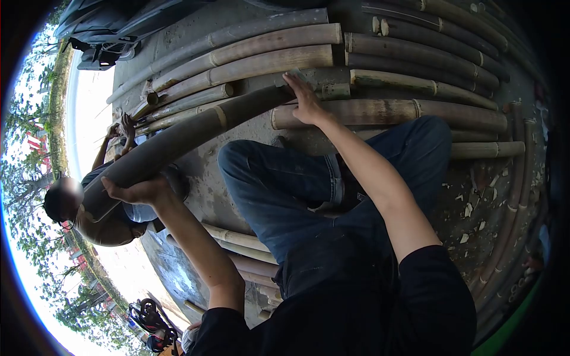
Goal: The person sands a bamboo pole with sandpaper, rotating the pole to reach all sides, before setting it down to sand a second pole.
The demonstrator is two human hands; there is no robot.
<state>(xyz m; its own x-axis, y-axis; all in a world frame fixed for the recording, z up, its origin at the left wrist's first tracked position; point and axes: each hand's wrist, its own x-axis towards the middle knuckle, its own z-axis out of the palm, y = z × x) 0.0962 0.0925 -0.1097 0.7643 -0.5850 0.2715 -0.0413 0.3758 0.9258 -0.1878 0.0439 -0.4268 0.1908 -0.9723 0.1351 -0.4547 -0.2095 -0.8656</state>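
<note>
A thick dark bamboo pole [172,137] slants across the view, its right end higher in the frame than its left. Under its lower left part lies my left hand [139,191], the palm against the pole, the thumb along its side and the other fingers mostly hidden behind it. My right hand [306,102] rests flat at the pole's upper right end, fingers stretched out. Below that hand a thick bamboo piece [380,113] lies on the ground.
Bamboo poles [273,59] lie in rows on the concrete floor. A co-worker [107,228] sits at the left, behind the pole. A parked vehicle [119,26] is at the upper left. Pale chips [468,210] litter the ground at the right.
</note>
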